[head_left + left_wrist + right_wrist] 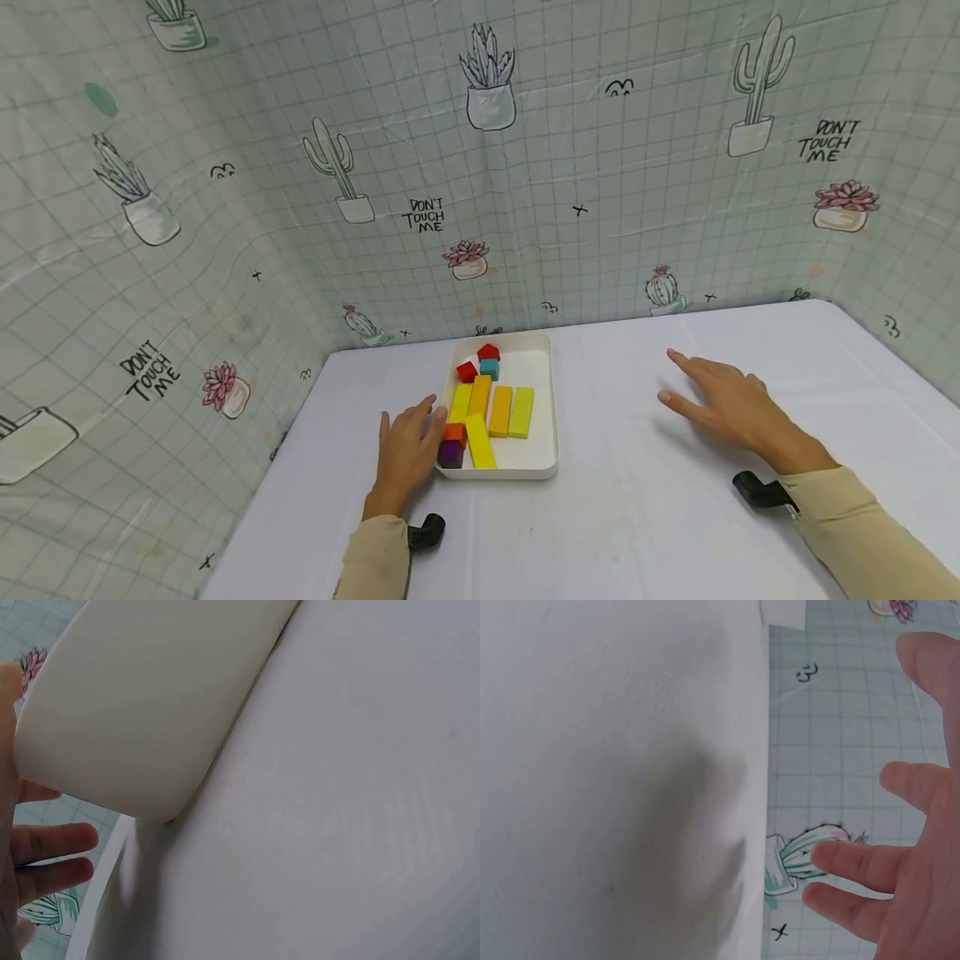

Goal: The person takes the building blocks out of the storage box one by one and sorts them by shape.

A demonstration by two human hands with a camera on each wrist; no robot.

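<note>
A white tray (545,400) of coloured blocks lies left of centre in the head view. At its left wall is my left hand (407,443), thumb right at the rim and fingers spread outside. The left wrist view shows that hand's straight fingers (56,841) beside the tray's outer wall (142,712). In the tray are several yellow and orange bars (501,412), red pieces (488,352), a teal cube (489,368), an orange-red block (453,433) and a purple block (450,454). Away to the right, my right hand (731,408) hovers above the table, fingers extended, holding nothing.
A white cloth covers the table (600,517). Behind it and along the left hangs a grid-patterned curtain (525,175) printed with potted plants. Each wrist carries a small black camera, the left one (427,532) and the right one (761,492).
</note>
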